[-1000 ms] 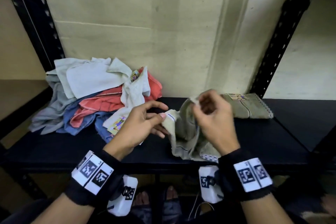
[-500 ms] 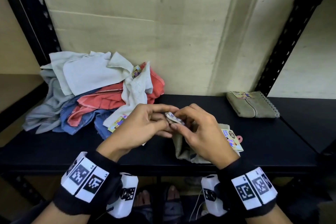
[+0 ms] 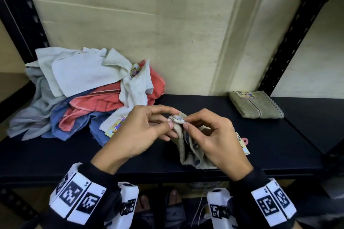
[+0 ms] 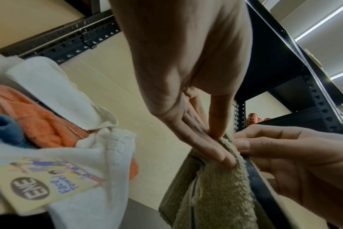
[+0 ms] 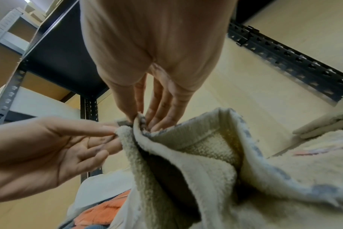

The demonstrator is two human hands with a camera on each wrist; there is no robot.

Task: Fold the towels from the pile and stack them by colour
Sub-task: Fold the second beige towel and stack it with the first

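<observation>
Olive terry is hanging above the shelf (image 3: pixel 279 135) as the left hand (image 3: pixel 135 130) and right hand (image 3: pixel 210 139) are pinching the olive towel (image 3: pixel 188 147) at matched corners; keeping edges flush matters. One folded olive towel (image 3: pixel 255 105) is lying right; one pile (image 3: pixel 83 95) is waiting left.

Light: dim and flat in the head view, warmer and brighter in both wrist views.
Source: ceiling strip lights (image 4: pixel 323 20) glare at the left wrist view's upper right.
Shadows: soft, under the shelf (image 3: pixel 242 154) front.
Blur: pile (image 4: pixel 49 155) smeared near the left wrist lens.
Distortion: shelf posts (image 3: pixel 297 29) lean outward at the edges.
</observation>
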